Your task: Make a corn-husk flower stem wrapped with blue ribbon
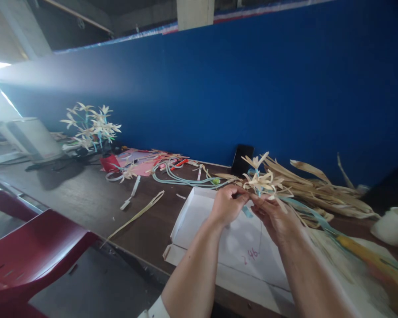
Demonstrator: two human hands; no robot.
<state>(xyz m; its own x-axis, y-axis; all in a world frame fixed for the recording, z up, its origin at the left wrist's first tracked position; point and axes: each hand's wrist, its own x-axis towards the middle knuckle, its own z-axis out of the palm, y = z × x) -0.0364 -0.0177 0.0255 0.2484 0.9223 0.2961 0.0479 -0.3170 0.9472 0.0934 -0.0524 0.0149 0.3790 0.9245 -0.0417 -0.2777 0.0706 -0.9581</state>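
Observation:
Both my hands meet above a shallow white tray [192,212] on the brown table. My left hand [227,204] is closed in a pinch on the stem of a small straw flower [260,179] with pale pointed petals. My right hand [273,216] is closed too, its fingers on the same stem, where a light blue strip [247,211] hangs down. The flower stands upright just above my fingertips.
A heap of dried leaf strips [321,192] lies to the right. A black phone [242,160] leans on the blue wall. Finished straw flowers [91,126] stand far left, by pink paper [137,161] and teal cords [179,176]. A red chair [29,256] sits lower left, a white bowl [393,225] right.

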